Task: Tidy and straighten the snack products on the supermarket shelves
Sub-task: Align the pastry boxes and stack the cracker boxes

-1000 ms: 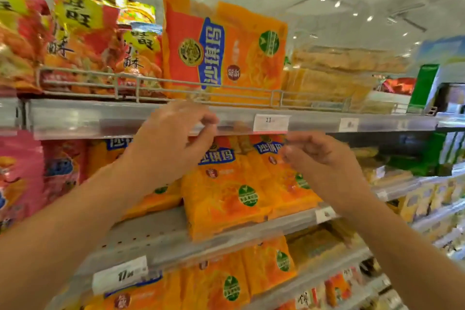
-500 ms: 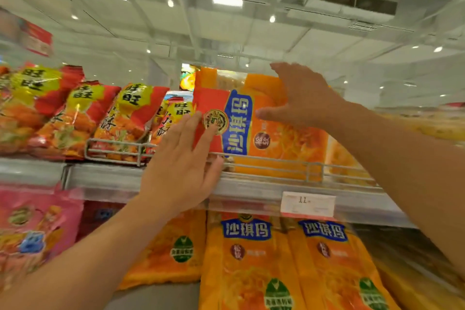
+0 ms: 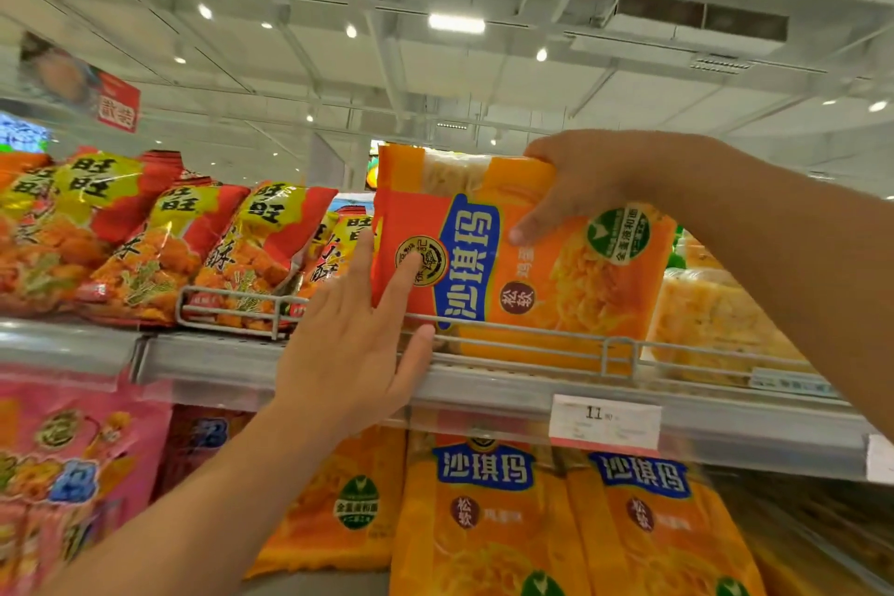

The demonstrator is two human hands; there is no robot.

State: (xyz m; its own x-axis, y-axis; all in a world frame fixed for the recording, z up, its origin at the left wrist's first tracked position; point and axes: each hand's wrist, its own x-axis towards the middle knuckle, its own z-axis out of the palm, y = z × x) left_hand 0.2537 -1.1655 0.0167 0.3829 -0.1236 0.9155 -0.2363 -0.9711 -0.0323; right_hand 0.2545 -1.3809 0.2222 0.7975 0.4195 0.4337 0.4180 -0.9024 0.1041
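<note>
Orange pack (image 3: 556, 276) stands on its side on the top shelf (image 3: 484, 382), behind the wire rail (image 3: 532, 339). Right hand (image 3: 575, 189) grasps its upper edge, thumb on the front, fingers curled over the top. Left hand (image 3: 358, 344), fingers straight, presses flat against the pack's lower left corner. Red-and-yellow bags (image 3: 159, 252) lean just left of it. Below the shelf edge hangs a price tag (image 3: 604, 421), with more orange packs (image 3: 484, 523) underneath.
</note>
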